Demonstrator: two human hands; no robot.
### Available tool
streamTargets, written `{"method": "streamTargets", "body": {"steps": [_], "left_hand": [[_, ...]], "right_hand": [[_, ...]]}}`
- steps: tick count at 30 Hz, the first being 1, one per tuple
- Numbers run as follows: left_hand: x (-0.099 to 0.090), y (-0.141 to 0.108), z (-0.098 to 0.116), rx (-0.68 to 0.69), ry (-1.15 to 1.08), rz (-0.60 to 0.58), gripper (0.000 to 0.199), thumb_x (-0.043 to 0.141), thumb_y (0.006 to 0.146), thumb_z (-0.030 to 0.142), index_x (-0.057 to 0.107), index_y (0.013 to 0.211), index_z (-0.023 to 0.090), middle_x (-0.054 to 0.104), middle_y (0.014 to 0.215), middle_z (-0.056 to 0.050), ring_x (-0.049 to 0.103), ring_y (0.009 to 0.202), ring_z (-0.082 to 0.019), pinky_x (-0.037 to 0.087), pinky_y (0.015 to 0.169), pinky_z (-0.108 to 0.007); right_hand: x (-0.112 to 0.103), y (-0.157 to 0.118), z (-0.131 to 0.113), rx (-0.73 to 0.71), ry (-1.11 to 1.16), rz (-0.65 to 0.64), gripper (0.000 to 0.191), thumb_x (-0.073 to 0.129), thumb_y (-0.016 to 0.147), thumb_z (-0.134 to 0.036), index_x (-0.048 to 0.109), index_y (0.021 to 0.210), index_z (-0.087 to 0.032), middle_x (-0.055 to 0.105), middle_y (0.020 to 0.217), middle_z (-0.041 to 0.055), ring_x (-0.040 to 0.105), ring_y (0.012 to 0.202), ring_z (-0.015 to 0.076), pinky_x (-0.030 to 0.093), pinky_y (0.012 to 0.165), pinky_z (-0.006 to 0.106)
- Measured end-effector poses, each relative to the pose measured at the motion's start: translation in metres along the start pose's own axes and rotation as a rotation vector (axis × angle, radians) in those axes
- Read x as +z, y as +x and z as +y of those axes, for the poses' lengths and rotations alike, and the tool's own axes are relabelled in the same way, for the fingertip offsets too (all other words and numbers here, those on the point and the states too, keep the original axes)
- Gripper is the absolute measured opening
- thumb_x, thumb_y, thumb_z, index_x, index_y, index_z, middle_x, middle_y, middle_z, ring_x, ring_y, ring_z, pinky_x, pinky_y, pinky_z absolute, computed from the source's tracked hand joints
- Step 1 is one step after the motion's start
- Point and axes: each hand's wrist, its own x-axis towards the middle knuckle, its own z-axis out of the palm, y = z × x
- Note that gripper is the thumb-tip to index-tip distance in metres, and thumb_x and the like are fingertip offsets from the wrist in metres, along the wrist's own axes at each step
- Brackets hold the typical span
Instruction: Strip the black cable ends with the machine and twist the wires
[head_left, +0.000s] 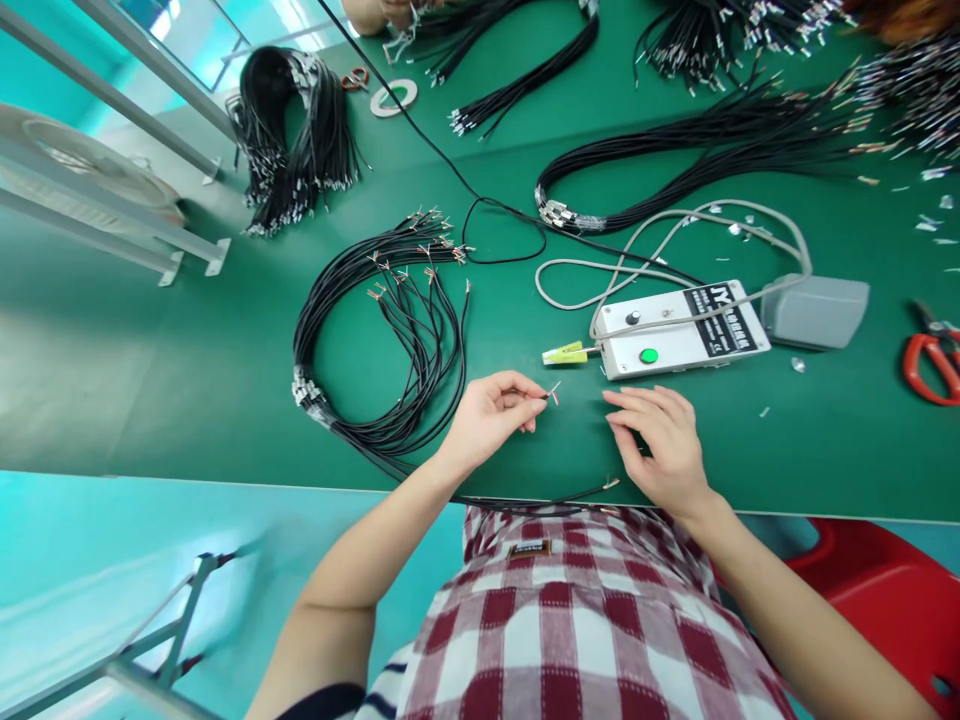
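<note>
My left hand (499, 415) pinches the end of a black cable, whose thin red and white wires (555, 394) fan out past the fingertips. To the right, my right hand (660, 440) is held with thumb and fingers apart and nothing between them. Just above the hands lies a white box (682, 330) with a green button, a knob and a yellow-tipped piece (566, 354) sticking out of its left side. A looped bundle of black cables (307, 330) with stripped ends lies left of my left hand. More cable ends (611, 484) rest at the table's front edge.
On the green table (225, 400) are a grey block (817, 312), red-handled pliers (934, 365), a roll of tape (394, 97), small red scissors (355, 79) and several more black cable bundles (296, 140). A person's hand (367, 14) shows at the top. A red chair (877, 600) stands lower right.
</note>
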Motion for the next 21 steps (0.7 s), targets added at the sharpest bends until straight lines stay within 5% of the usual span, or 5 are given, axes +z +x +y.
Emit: {"method": "streamTargets", "body": {"steps": [5, 16, 19, 21], "left_hand": [[0.010, -0.009, 0.004, 0.059, 0.057, 0.061, 0.023, 0.084, 0.068, 0.028, 0.068, 0.077, 0.014, 0.074, 0.080, -0.006, 0.067, 0.073, -0.014, 0.053, 0.072, -0.025], [0.019, -0.013, -0.004, 0.036, 0.083, 0.073, 0.025, 0.083, 0.070, 0.034, 0.070, 0.078, 0.014, 0.074, 0.078, -0.006, 0.063, 0.065, -0.012, 0.050, 0.062, -0.024], [-0.005, 0.001, 0.002, 0.176, 0.185, 0.181, 0.024, 0.081, 0.073, 0.034, 0.072, 0.082, 0.014, 0.074, 0.080, -0.006, 0.065, 0.069, -0.014, 0.049, 0.063, -0.025], [-0.043, 0.020, 0.013, 0.373, 0.264, 0.400, 0.028, 0.079, 0.076, 0.038, 0.068, 0.087, 0.015, 0.072, 0.083, -0.004, 0.063, 0.066, -0.012, 0.047, 0.059, -0.024]], "right_hand": [[0.000, 0.000, 0.000, 0.002, 0.016, -0.003, 0.022, 0.066, 0.085, -0.007, 0.062, 0.098, -0.024, 0.077, 0.110, 0.0044, 0.068, 0.105, 0.0233, 0.047, 0.101, 0.048], [0.002, -0.001, 0.001, 0.024, 0.043, -0.013, 0.021, 0.066, 0.086, -0.009, 0.062, 0.099, -0.025, 0.076, 0.109, 0.0038, 0.068, 0.105, 0.0242, 0.047, 0.101, 0.049], [0.002, 0.000, 0.002, 0.035, 0.062, -0.007, 0.020, 0.066, 0.086, -0.009, 0.063, 0.099, -0.025, 0.076, 0.109, 0.0040, 0.068, 0.105, 0.0241, 0.047, 0.101, 0.049], [0.002, -0.001, 0.003, 0.041, 0.076, -0.003, 0.020, 0.066, 0.086, -0.009, 0.063, 0.099, -0.025, 0.076, 0.109, 0.0044, 0.068, 0.106, 0.0241, 0.047, 0.100, 0.049]]}}
